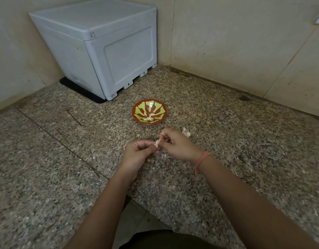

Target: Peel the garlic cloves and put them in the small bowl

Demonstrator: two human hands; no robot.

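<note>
Forearms (244,203) extend over granite counter (65,159). Left hand (137,155) and right hand (178,144) pinch a pale garlic clove (156,143) between them. Beyond them, small bowl (155,106) holds peeled cloves (149,118); papery scrap (186,132) beside right hand.

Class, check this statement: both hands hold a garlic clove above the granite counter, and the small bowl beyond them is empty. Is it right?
Not quite. The head view shows the small bowl is not empty: a few peeled cloves lie in it. The rest stands: the left hand and right hand hold a garlic clove above the granite counter.
</note>
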